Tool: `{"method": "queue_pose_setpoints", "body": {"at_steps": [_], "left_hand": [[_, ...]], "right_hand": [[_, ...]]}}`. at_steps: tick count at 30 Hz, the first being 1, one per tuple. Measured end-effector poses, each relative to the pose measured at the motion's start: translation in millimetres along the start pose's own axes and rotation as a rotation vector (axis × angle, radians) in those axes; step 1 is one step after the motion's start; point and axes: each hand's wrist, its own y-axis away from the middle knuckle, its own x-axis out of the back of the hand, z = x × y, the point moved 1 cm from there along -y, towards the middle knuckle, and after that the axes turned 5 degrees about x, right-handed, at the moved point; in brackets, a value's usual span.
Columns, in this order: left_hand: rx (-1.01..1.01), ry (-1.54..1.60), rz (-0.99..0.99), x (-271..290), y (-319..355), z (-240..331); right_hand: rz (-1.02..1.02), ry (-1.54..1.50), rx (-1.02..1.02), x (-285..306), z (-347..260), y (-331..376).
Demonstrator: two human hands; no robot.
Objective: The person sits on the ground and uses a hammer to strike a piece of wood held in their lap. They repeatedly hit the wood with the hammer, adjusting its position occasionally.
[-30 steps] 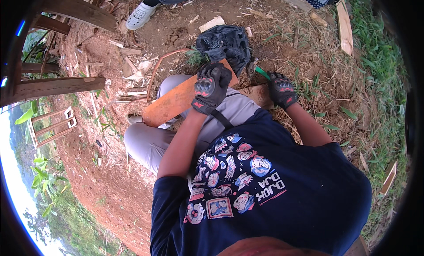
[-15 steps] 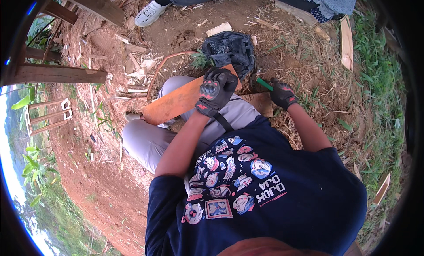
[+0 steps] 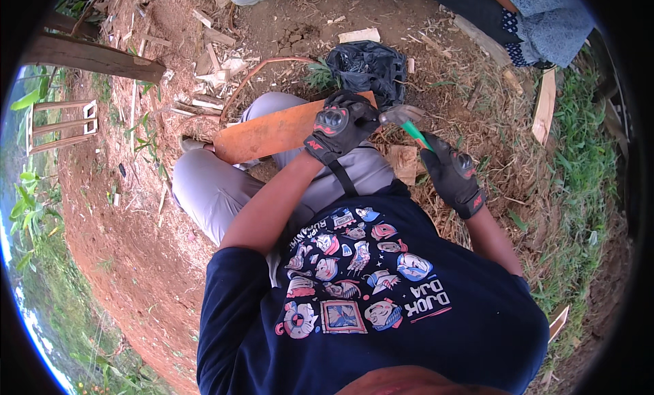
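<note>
An orange-brown wooden board [image 3: 266, 135] lies slanted across my legs. My left hand [image 3: 343, 126], in a black glove with red marks, is closed over the board near its right end. Its fingertips are partly hidden, so anything small pinched in them cannot be made out. A hammer [image 3: 413, 132] with a green handle is gripped in my right hand [image 3: 452, 174], gloved the same way. The hammer's head is close beside my left fingers, at the board's right end. Whether it touches anything there is unclear.
Just beyond the board sits a black plastic bag [image 3: 368, 69]. Wood offcuts [image 3: 221, 71] and chips litter the soil at the far left. A wooden beam [image 3: 102, 58] juts in from the left. Another person's dark-clothed leg [image 3: 470, 10] reaches across the far side.
My right hand has raised the hammer, and its head now shows close to my left hand. The board lies a little flatter. The whole view has shifted slightly.
</note>
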Motion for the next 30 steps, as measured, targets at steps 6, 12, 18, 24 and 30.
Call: {"method": "queue_pose_setpoints", "body": {"at_steps": [6, 12, 18, 24, 30], "left_hand": [[-0.078, 0.026, 0.108, -5, 1, -7], [-0.071, 0.040, 0.123, -4, 1, -3], [-0.054, -0.100, 0.074, -9, 0, -9], [-0.063, -0.089, 0.111, -7, 0, -9], [0.041, -0.105, 0.020, -10, 7, -10]], "right_hand": [[0.058, 0.049, 0.024, -8, -14, -1], [0.067, 0.094, 0.022, 13, -35, -5], [0.038, 0.164, 0.028, 10, -41, -6], [0.100, 0.151, 0.012, -3, -40, 1], [0.090, 0.161, 0.010, -2, -42, 1]]}}
